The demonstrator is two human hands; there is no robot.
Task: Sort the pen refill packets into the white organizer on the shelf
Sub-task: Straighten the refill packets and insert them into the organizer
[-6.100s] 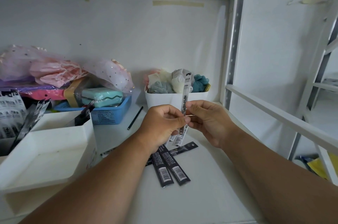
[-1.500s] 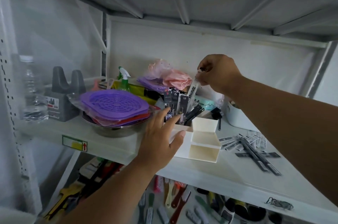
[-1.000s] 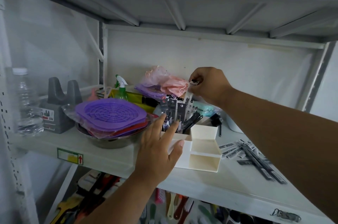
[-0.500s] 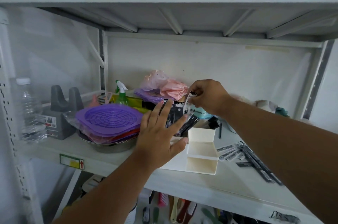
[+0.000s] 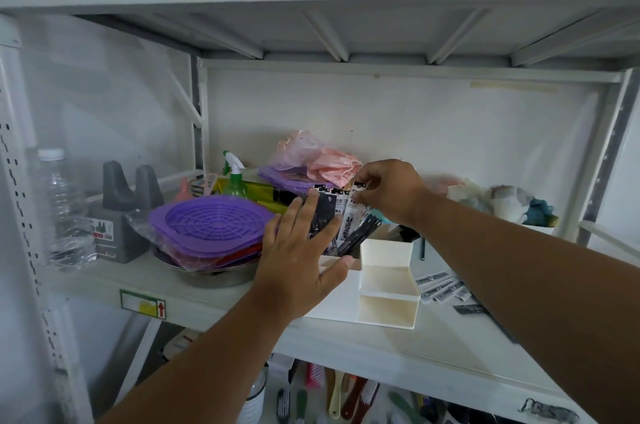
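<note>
The right hand (image 5: 388,193) pinches the top of a white refill packet (image 5: 350,215), lowering it among the packets standing in the white organizer's (image 5: 388,285) rear compartment. The left hand (image 5: 301,253), fingers spread, braces those packets upright. It is best slid straight down. That compartment's floor is hidden; loose packets (image 5: 440,286) lie cut off by the right arm.

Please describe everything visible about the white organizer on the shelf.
The white organizer looks like matte plastic, with stepped open compartments: the low front ones look empty, and a taller back one holds upright refill packets. It stands upright on the shelf. The left hand covers its left side with straight fingers.
</note>
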